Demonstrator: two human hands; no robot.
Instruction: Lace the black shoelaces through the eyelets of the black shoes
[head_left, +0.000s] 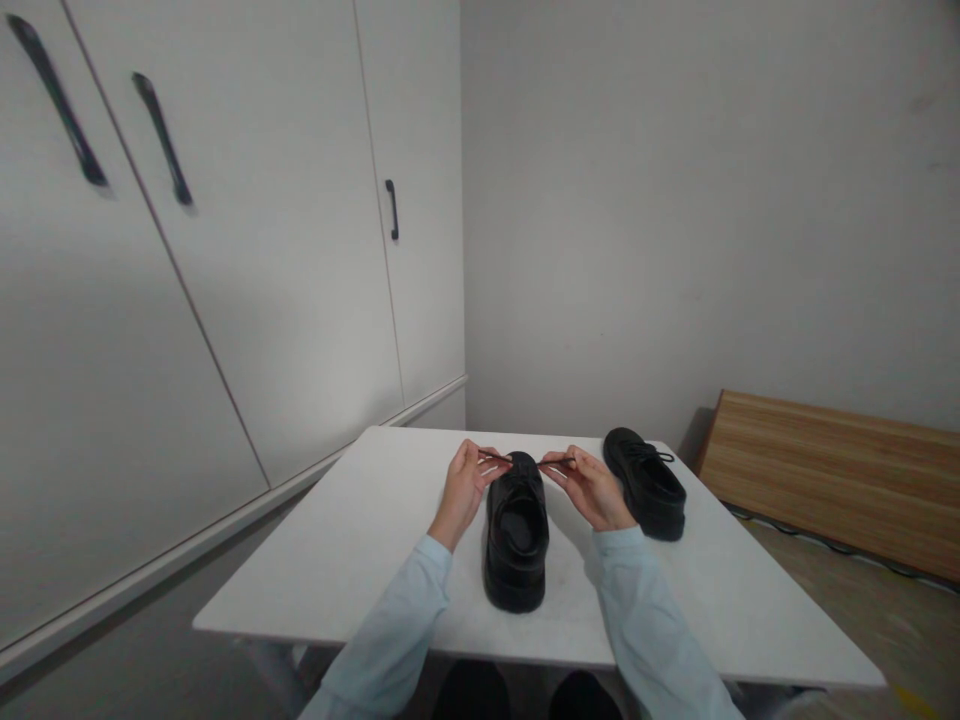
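A black lace-up shoe [516, 560] stands on the white table with its toe pointing away from me. Over its left front side, my left hand [466, 485] pinches one dark lace end [495, 456]. On the other side my right hand [589, 487] pinches another dark lace end [556, 462]. Both laces stretch inward above the toe area; the crossing of the laces there is too small to make out. A second black shoe [646, 482], its lace tied in a bow, sits beyond my right hand.
The white table [345, 540] reaches back toward the grey wall. White cabinets [285, 250] with black handles rise at the left. A wooden board [832, 470] leans at the wall on the right. My knees show below the table's front edge.
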